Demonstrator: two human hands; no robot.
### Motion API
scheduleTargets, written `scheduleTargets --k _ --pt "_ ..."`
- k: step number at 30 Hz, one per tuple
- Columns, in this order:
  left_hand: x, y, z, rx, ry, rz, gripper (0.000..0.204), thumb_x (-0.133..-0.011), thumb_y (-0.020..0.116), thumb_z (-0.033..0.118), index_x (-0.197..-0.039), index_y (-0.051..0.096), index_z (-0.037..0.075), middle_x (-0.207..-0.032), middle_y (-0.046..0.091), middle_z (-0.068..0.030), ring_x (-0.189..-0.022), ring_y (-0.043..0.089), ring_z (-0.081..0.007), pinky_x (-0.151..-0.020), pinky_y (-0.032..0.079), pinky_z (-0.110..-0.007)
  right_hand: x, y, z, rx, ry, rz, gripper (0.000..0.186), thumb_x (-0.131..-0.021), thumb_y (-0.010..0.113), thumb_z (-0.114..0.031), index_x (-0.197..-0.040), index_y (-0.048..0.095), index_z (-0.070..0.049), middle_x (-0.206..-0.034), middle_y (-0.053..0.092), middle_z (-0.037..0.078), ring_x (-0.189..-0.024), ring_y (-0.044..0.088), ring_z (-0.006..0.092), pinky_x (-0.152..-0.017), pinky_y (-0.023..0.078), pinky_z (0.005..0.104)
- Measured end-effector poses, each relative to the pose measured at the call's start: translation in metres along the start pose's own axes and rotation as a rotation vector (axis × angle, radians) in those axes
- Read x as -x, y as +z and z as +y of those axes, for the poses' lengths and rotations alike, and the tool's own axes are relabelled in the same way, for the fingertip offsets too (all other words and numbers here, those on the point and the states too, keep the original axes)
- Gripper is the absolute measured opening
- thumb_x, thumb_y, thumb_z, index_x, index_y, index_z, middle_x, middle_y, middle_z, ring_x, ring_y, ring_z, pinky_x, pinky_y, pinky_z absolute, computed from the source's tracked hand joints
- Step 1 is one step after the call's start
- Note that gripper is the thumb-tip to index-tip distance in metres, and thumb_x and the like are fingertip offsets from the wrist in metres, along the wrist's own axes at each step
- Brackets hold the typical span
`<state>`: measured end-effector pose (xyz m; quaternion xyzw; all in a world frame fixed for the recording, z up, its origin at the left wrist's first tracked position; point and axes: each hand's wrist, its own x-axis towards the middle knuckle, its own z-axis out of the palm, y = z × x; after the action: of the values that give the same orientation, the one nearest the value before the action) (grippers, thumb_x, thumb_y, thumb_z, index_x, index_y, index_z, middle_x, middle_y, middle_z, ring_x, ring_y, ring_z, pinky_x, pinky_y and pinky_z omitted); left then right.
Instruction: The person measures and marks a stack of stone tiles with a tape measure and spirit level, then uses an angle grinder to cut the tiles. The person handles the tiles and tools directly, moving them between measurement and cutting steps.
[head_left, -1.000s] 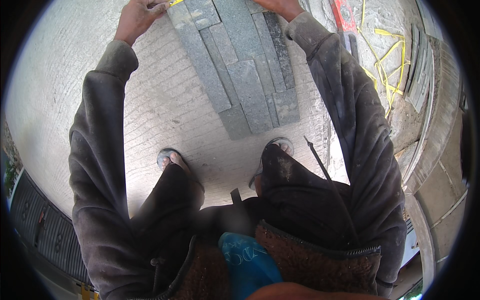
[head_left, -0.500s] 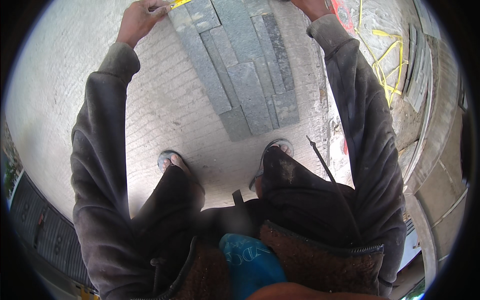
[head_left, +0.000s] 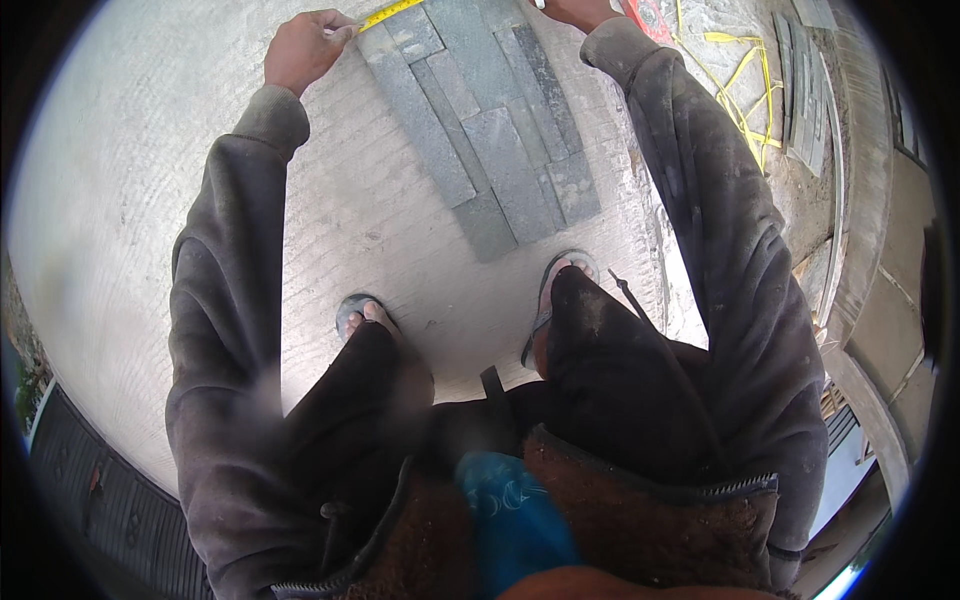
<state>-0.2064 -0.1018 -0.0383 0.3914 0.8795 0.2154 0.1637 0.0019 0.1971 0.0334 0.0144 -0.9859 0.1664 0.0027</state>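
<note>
Grey stone strips (head_left: pixel 500 160), staggered, mottled, narrow yellow measuring tape (head_left: pixel 390 13)

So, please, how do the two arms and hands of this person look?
The sleeves are long, dark grey, creased and dusty-looking in places, with close-fitting cuffs. The left hand and right hand are bare, with no gloves.

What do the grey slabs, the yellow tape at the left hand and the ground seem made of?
Grey slabs: probably natural stone, rough and matte, going by the speckled, uneven faces.
Yellow tape: likely painted metal, maybe plastic; smooth, straight, with markings.
Ground: seemingly concrete, dull; the surface is pale and ridged.
</note>
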Motion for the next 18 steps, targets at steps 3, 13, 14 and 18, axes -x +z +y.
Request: scheduleTargets --k 3,13,14,18 --pt "0.014 0.0 -0.004 0.012 0.071 -0.138 0.029 -0.091 0.069 0.038 -0.101 0.078 0.013 -0.091 0.075 -0.0095 -0.077 0.069 -0.0203 -0.075 0.054 -0.035 0.021 -0.014 -0.019 0.062 -0.008 -0.069 0.022 -0.098 0.062 -0.023 -0.118 0.064 -0.016 -0.114 0.067 0.003 -0.108 0.065 0.0218 -0.089 0.054 0.0367" --pt "0.13 0.035 0.096 0.426 0.317 -0.88 0.028 -0.087 0.071 0.033 -0.089 0.077 0.005 -0.072 0.067 -0.005 -0.067 0.063 -0.012 -0.057 0.047 -0.029 0.177 -0.047 -0.097 0.364 0.044 -0.188 0.021 -0.098 0.063 -0.024 -0.117 0.065 -0.017 -0.113 0.068 0.002 -0.107 0.065 0.0216 -0.088 0.055 0.0364" --pt "0.139 0.038 0.104 0.381 0.336 -0.921 0.027 -0.087 0.072 0.032 -0.088 0.077 0.005 -0.072 0.068 -0.005 -0.066 0.063 -0.0123 -0.057 0.047 -0.03 0.193 -0.043 -0.102 0.38 0.063 -0.194 0.021 -0.098 0.063 -0.024 -0.117 0.065 -0.017 -0.113 0.068 0.002 -0.107 0.065 0.0215 -0.088 0.055 0.0364" --pt "0.175 0.052 0.124 0.197 0.459 -0.907 0.02 -0.085 0.074 0.026 -0.085 0.077 0.006 -0.075 0.071 -0.0069 -0.068 0.065 -0.0154 -0.066 0.05 -0.034 0.25 -0.017 -0.12 0.435 0.211 -0.198 0.021 -0.098 0.063 -0.024 -0.117 0.065 -0.017 -0.114 0.068 0.002 -0.113 0.062 0.0224 -0.09 0.054 0.0379"
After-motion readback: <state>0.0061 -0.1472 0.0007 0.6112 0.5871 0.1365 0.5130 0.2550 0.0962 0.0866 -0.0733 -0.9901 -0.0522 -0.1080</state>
